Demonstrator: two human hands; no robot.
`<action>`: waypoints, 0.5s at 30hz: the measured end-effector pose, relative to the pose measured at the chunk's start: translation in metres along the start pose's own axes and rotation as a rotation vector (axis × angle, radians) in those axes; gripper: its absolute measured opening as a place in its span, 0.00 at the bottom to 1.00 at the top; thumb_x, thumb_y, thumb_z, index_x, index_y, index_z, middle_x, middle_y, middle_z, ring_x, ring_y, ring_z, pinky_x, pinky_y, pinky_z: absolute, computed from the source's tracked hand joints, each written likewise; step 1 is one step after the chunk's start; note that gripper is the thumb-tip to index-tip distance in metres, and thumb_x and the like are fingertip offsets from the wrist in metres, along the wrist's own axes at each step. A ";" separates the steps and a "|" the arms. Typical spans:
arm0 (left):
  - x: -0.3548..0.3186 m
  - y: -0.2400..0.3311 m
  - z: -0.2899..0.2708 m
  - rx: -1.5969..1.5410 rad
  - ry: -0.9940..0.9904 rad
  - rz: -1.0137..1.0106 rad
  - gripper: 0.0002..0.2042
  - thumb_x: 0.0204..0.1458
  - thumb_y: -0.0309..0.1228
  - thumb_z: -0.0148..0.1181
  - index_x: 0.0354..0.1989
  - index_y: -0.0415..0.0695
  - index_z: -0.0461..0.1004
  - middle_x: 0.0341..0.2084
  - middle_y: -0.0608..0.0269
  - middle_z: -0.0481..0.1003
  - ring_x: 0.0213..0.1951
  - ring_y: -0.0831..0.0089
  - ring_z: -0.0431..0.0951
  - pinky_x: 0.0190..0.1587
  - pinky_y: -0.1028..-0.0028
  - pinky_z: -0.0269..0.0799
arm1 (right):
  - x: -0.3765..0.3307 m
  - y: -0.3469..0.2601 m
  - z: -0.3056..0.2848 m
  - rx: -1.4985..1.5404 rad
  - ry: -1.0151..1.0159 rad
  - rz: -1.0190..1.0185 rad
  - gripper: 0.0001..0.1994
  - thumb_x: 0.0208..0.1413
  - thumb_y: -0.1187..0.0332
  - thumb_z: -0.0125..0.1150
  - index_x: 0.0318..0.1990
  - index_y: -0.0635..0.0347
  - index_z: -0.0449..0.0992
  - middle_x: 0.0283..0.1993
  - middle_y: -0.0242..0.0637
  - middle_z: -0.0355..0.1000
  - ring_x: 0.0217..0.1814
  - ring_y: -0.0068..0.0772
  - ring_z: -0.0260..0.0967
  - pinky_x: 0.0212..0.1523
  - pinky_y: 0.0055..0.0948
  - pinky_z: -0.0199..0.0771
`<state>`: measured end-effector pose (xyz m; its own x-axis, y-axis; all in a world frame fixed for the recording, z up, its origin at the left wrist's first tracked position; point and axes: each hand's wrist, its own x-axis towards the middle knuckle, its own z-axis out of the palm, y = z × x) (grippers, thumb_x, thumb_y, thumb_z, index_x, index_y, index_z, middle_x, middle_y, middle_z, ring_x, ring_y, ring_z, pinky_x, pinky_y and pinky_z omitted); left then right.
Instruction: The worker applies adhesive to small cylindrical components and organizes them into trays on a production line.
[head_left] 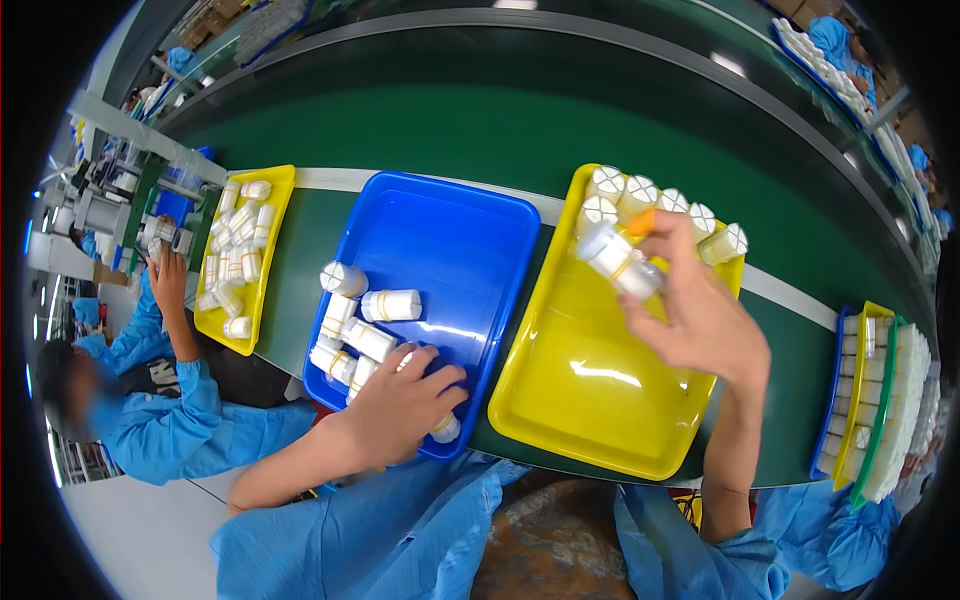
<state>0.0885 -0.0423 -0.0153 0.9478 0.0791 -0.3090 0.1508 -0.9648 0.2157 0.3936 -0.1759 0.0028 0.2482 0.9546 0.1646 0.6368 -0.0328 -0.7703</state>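
My right hand (690,305) is closed round a white cylinder (625,262) with a clear end, held tilted above the yellow tray (585,420). A small orange piece (641,222) shows at its fingertips; I cannot tell what it is. Along that tray's far edge stand several similar cylinders (640,192), their cross-marked ends facing up. On the left, my left hand (410,400) reaches into the blue tray (450,225), fingers curled over a white cylinder (404,362) that they mostly hide. Several more cylinders with thin yellowish bands (368,340) lie loosely around it.
Another yellow tray (285,215) of white cylinders lies far left, near a co-worker in blue (170,410). Stacked trays of cylinders (868,400) stand at the right edge. A green belt (450,125) runs behind the trays, with a pale strip along it.
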 end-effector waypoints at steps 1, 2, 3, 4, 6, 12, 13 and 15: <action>0.001 0.000 0.005 0.138 -0.031 0.087 0.20 0.39 0.30 0.67 0.46 0.53 0.76 0.44 0.68 0.74 0.56 0.59 0.64 0.61 0.58 0.58 | 0.000 0.002 -0.010 -0.085 -0.026 0.092 0.21 0.54 0.61 0.61 0.52 0.62 0.68 0.43 0.53 0.75 0.45 0.56 0.75 0.48 0.41 0.73; 0.004 -0.006 0.002 0.050 -0.093 0.127 0.19 0.39 0.31 0.66 0.44 0.53 0.76 0.38 0.70 0.74 0.54 0.61 0.65 0.60 0.58 0.57 | 0.002 0.002 -0.016 -0.170 -0.051 0.182 0.20 0.54 0.64 0.60 0.52 0.63 0.67 0.42 0.54 0.74 0.44 0.55 0.74 0.48 0.42 0.72; 0.004 -0.009 -0.001 0.049 -0.093 0.121 0.19 0.39 0.31 0.66 0.44 0.53 0.76 0.38 0.70 0.74 0.54 0.61 0.65 0.60 0.58 0.57 | 0.007 -0.001 -0.021 -0.169 -0.055 0.178 0.20 0.54 0.64 0.60 0.52 0.63 0.67 0.42 0.54 0.74 0.44 0.55 0.74 0.48 0.42 0.72; 0.006 -0.012 -0.003 -0.002 -0.085 0.130 0.19 0.40 0.30 0.66 0.44 0.51 0.76 0.39 0.70 0.74 0.53 0.60 0.66 0.58 0.59 0.59 | 0.013 -0.004 -0.026 -0.236 -0.117 0.249 0.21 0.53 0.64 0.60 0.52 0.64 0.66 0.42 0.54 0.74 0.45 0.55 0.74 0.48 0.42 0.72; 0.011 -0.017 -0.012 -0.052 -0.077 0.132 0.18 0.40 0.30 0.66 0.44 0.50 0.76 0.40 0.69 0.75 0.52 0.60 0.67 0.57 0.60 0.60 | 0.020 0.002 -0.029 -0.300 -0.180 0.314 0.22 0.53 0.65 0.61 0.52 0.65 0.65 0.42 0.55 0.75 0.46 0.55 0.74 0.48 0.42 0.72; 0.061 0.002 -0.036 -0.458 0.907 -0.371 0.15 0.51 0.31 0.66 0.46 0.41 0.74 0.46 0.56 0.74 0.45 0.65 0.69 0.48 0.70 0.63 | 0.023 0.051 0.003 -0.367 0.094 0.110 0.21 0.54 0.63 0.65 0.51 0.63 0.65 0.39 0.56 0.76 0.46 0.53 0.75 0.46 0.44 0.72; 0.068 0.006 -0.032 -0.452 0.906 -0.371 0.15 0.51 0.31 0.66 0.46 0.41 0.74 0.46 0.56 0.74 0.45 0.65 0.69 0.48 0.70 0.63 | 0.026 0.050 0.008 -0.369 0.067 0.169 0.23 0.55 0.61 0.65 0.52 0.63 0.64 0.43 0.55 0.76 0.47 0.53 0.75 0.48 0.42 0.72; 0.083 0.012 -0.022 -1.009 0.980 -0.581 0.13 0.55 0.32 0.63 0.46 0.40 0.74 0.46 0.57 0.74 0.43 0.73 0.68 0.44 0.72 0.63 | 0.028 0.047 0.009 -0.370 0.048 0.226 0.24 0.56 0.59 0.65 0.53 0.62 0.63 0.47 0.54 0.75 0.49 0.53 0.75 0.51 0.39 0.73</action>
<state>0.1755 -0.0419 -0.0179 0.4370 0.8975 0.0589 0.2946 -0.2047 0.9334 0.4243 -0.1479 -0.0347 0.4394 0.8968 0.0526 0.7791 -0.3513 -0.5192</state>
